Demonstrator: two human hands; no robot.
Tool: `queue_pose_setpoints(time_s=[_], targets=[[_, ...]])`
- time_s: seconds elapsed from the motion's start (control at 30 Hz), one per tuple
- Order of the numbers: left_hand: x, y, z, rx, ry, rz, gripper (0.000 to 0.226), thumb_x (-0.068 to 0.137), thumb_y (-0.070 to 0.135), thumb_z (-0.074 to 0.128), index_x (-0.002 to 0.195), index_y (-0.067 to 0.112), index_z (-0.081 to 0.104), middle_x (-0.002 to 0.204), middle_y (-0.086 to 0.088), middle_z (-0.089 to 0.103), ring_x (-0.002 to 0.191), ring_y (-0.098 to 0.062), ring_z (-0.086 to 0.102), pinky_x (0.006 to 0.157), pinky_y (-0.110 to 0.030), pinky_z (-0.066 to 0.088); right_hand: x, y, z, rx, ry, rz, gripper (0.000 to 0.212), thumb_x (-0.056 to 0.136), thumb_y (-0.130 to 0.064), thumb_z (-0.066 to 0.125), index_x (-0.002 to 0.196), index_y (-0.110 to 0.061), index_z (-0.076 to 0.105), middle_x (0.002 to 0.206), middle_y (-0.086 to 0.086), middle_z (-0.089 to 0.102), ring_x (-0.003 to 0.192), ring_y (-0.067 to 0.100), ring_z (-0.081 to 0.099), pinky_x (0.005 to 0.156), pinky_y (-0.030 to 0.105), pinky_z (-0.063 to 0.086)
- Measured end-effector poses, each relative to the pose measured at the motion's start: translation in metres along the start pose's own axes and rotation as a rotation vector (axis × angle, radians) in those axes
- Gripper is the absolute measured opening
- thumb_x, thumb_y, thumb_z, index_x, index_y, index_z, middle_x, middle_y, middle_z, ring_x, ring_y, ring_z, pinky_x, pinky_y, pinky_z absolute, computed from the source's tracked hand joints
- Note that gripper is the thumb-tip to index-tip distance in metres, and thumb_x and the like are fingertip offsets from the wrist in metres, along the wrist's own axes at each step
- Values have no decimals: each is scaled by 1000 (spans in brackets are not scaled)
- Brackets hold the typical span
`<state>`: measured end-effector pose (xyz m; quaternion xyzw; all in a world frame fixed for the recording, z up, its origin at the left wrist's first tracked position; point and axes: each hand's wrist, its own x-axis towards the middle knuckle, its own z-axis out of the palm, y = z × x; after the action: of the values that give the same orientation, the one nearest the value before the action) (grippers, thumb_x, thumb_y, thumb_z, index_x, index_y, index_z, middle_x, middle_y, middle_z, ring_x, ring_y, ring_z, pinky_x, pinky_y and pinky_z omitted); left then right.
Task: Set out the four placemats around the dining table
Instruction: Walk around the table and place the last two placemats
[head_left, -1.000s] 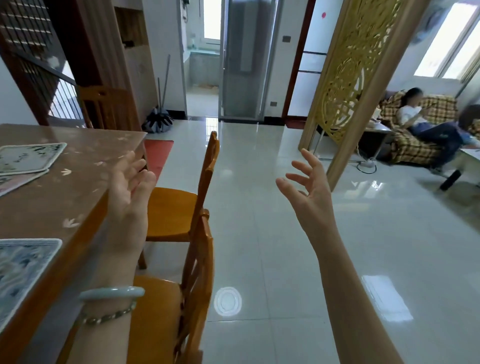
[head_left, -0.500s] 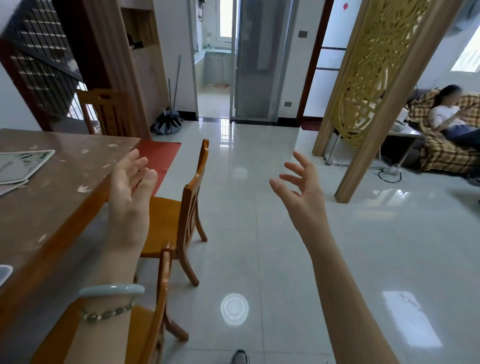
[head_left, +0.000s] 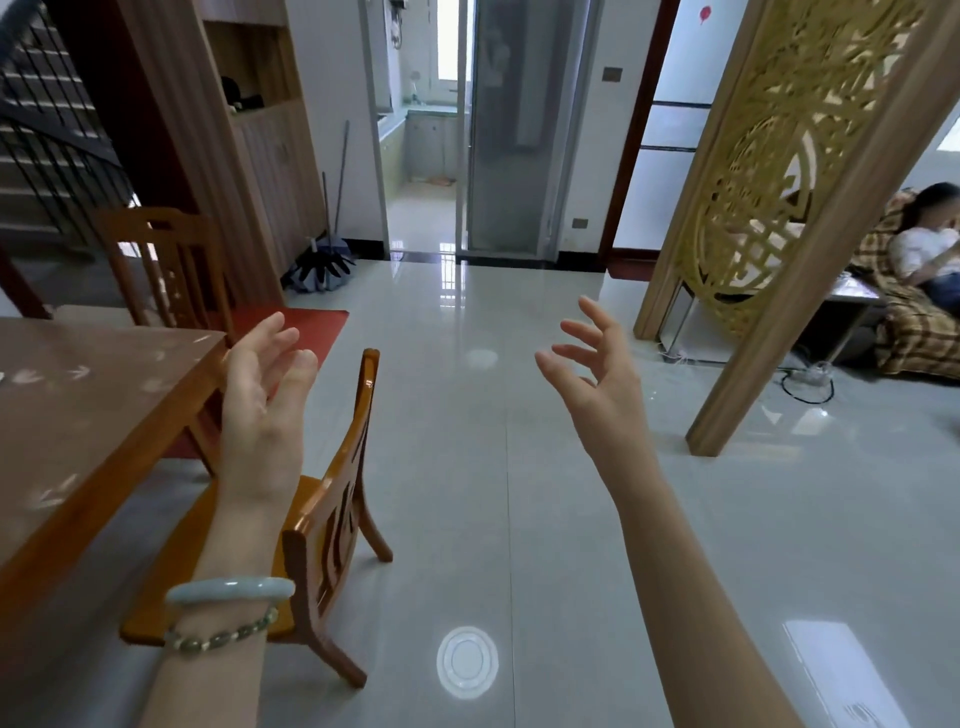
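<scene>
At the left edge of the view stood the dining table, its brown top carrying only pale reflections; none of the four placemats lay on the part of it the head camera took in, and where they were could not be told. The left hand was raised in the air just beyond the table's near corner, palm turned inward, fingers loosely spread and holding nothing. On that forearm sat a pale green bangle and, just below it, a beaded bracelet. The right hand was lifted well apart from the left, over bare floor, its fingers fanned wide and slightly curled, likewise empty.

Beneath the left forearm an orange wooden chair stood beside the table, its back toward the open room. A second wooden chair stood at the table's far end, in front of a tall wooden cabinet. A red mat lay on the glossy tiled floor past the table. Against the far wall leaned a mop, beside an open doorway. To the right rose a carved golden screen, and beyond it a person sat on a plaid sofa.
</scene>
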<state>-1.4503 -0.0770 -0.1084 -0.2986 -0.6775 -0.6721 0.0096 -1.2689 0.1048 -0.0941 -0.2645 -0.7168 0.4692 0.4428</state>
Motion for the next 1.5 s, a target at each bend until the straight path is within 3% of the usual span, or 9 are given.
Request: queue_pose_setpoints(time_s=[0.3, 0.57, 0.73, 0.9, 1.07, 1.23, 1.37, 1.5], targets=[[118, -61, 103, -44, 41, -18, 47, 87, 51, 51, 133, 41, 45, 135, 16, 51, 123, 3, 49, 105, -30, 42, 175, 86, 20, 61, -61, 1, 63, 88, -25, 67, 142, -28, 34, 127, -6, 52, 110, 7, 58, 78, 11, 50], [240, -102, 182, -92, 191, -45, 49, 83, 51, 53, 130, 40, 47, 132, 15, 55, 125, -2, 50, 108, -38, 41, 351, 139, 56, 133, -187, -10, 61, 88, -20, 67, 141, -28, 37, 127, -2, 53, 110, 10, 59, 78, 8, 50], [301, -134, 194, -77, 285, -45, 49, 87, 44, 52, 134, 34, 46, 133, 11, 54, 124, -3, 51, 106, -33, 42, 428, 169, 104, 177, -284, -11, 61, 88, -20, 67, 141, -26, 39, 127, 0, 54, 110, 15, 60, 85, 23, 51], [366, -178, 192, -31, 372, -43, 50, 87, 41, 53, 135, 32, 44, 134, 8, 54, 125, -2, 50, 107, -34, 41, 499, 199, 175, 218, -385, -12, 61, 82, -31, 66, 137, -31, 40, 126, -1, 55, 110, 15, 60, 91, 37, 54], [440, -228, 167, 53, 499, -32, 46, 89, 38, 52, 134, 36, 43, 133, 13, 53, 125, 0, 50, 108, -36, 40, 571, 218, 277, 246, -503, -47, 58, 88, -22, 67, 140, -27, 40, 127, 0, 56, 109, 14, 61, 94, 42, 53], [511, -268, 135, 109, 607, -70, 46, 91, 38, 52, 136, 37, 43, 134, 15, 53, 124, 3, 49, 104, -28, 42, 636, 219, 381, 287, -633, -76, 60, 88, -25, 67, 141, -30, 40, 126, -5, 57, 102, 0, 62, 88, 25, 52], [552, -286, 114, 152, 696, -79, 40, 92, 35, 52, 130, 43, 43, 134, 14, 53, 125, 2, 49, 107, -33, 40, 671, 217, 458, 342, -748, -82, 60, 88, -26, 68, 141, -27, 41, 124, -3, 58, 107, 5, 61, 80, 14, 51], [573, -305, 96, 233, 817, -103, 51, 88, 46, 53, 137, 37, 42, 137, 11, 52, 126, -1, 49, 107, -34, 40, 693, 220, 530, 403, -872, -96, 60, 87, -25, 68, 140, -24, 41, 124, 3, 58, 109, 17, 62, 91, 31, 54]])
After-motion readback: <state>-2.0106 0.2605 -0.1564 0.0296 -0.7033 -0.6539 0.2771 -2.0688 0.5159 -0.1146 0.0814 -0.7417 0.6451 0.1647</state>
